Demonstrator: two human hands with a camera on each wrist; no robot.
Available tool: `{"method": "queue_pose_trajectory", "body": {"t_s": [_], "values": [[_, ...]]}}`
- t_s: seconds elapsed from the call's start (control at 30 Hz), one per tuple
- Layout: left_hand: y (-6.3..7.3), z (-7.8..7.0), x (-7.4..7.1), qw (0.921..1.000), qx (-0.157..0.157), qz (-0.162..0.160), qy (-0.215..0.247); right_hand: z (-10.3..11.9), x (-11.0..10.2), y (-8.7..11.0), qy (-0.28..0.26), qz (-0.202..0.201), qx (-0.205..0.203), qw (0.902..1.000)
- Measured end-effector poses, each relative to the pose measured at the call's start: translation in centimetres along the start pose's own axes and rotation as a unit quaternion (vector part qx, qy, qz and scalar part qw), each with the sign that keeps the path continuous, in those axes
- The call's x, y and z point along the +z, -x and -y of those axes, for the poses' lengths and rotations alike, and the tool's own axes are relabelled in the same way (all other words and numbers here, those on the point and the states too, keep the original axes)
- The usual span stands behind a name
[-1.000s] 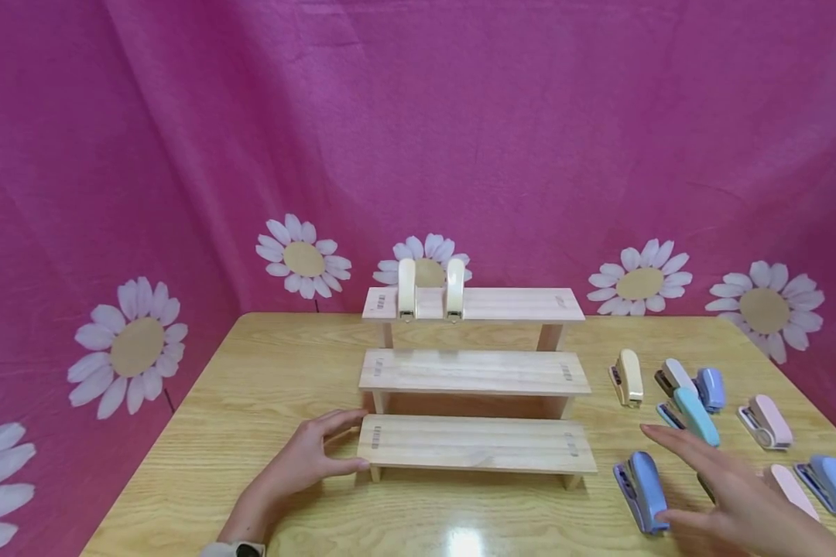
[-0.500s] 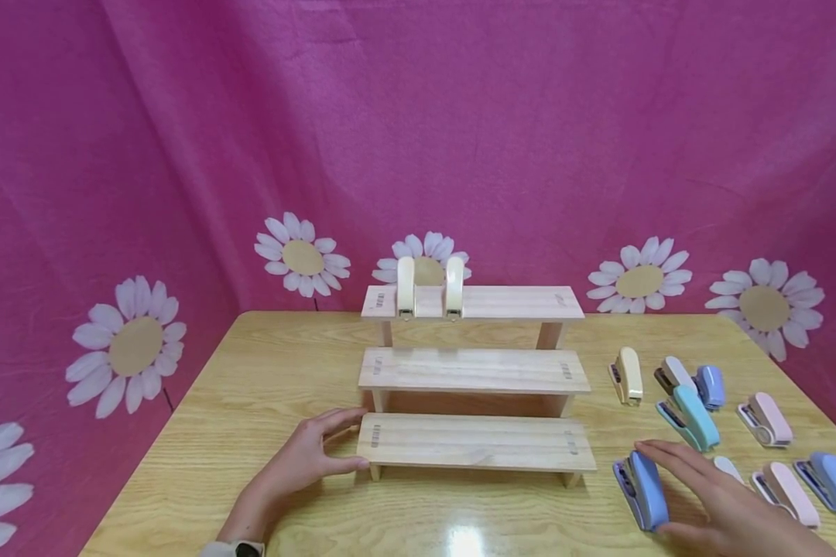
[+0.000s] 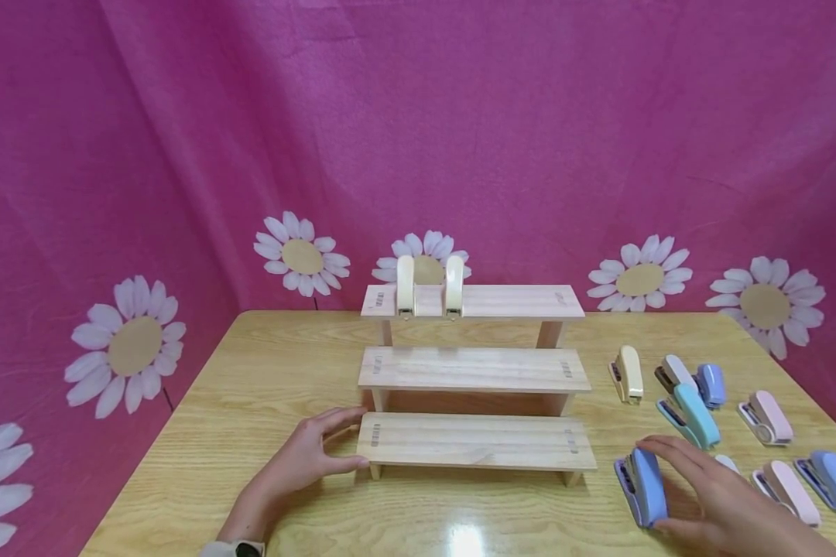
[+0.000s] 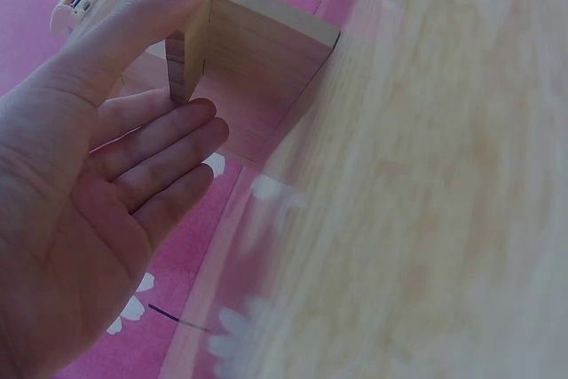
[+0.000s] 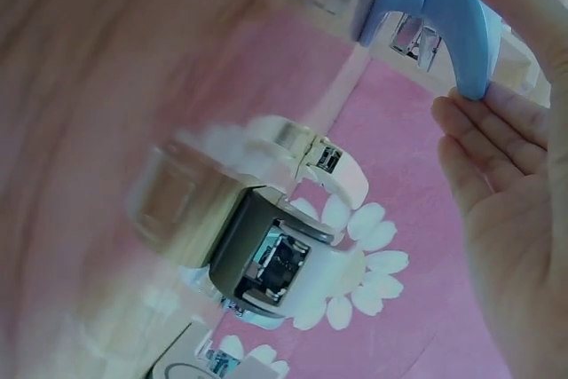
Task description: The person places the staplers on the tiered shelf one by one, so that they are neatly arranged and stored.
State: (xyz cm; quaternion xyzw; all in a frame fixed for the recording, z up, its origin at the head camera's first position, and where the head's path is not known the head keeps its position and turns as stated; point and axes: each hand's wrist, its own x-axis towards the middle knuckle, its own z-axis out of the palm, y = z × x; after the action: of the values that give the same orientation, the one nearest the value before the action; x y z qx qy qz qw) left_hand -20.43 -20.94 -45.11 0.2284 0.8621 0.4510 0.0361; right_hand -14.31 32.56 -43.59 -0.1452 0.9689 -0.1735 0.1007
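Observation:
My left hand (image 3: 306, 456) holds the left end of the lowest step of a three-tier wooden display stand (image 3: 474, 442). In the left wrist view, the thumb lies on one edge of the board end (image 4: 184, 59) and the fingertips meet its other edge. On the right, my right hand (image 3: 714, 487) grips a blue stapler (image 3: 646, 489) lengthwise. Its thumb is at the near end and its fingertips at the far end. The right wrist view shows the blue stapler (image 5: 461, 19) between thumb and fingers. Two cream staplers, a left one (image 3: 406, 286) and a right one (image 3: 453, 286), stand on the top step.
Right of the stand, several staplers lie on the wooden table (image 3: 286, 363): cream (image 3: 627, 375), teal (image 3: 693, 416), pink (image 3: 769, 419) and another blue one (image 3: 832, 481) among them. A pink curtain (image 3: 501, 139) with daisies hangs behind the table.
My right hand has come down and leftward onto the blue stapler, closing thumb and fingers on its ends. The left hand has stayed at the stand.

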Motion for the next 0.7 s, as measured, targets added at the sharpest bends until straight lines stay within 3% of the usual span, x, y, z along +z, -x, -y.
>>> {"method": "queue_pose_trajectory", "body": {"t_s": [0.17,0.27,0.37,0.47,0.6,0.7], "values": [[0.0,0.0,0.0,1.0000,0.004,0.000,0.001,-0.4,0.3,0.2,0.048,-0.094,-0.039,0.9937],[0.0,0.0,0.0,1.0000,0.001,0.002,-0.003,-0.5,0.3,0.3,0.066,-0.166,-0.057,0.9823],[0.0,-0.1,-0.1,1.0000,0.000,0.001,-0.005,-0.7,0.2,0.1,0.059,-0.243,-0.098,0.9634],[-0.1,-0.1,-0.1,1.0000,0.000,0.000,-0.007,-0.8,0.0,-0.2,0.043,-0.313,-0.146,0.9374],[-0.2,0.0,-0.1,1.0000,-0.004,0.004,-0.004,-0.4,-0.3,-0.6,0.013,-0.350,-0.177,0.9199],[-0.2,0.1,-0.1,1.0000,-0.006,0.007,-0.004,-0.1,-0.6,-0.9,-0.003,-0.363,-0.191,0.9122]]}}
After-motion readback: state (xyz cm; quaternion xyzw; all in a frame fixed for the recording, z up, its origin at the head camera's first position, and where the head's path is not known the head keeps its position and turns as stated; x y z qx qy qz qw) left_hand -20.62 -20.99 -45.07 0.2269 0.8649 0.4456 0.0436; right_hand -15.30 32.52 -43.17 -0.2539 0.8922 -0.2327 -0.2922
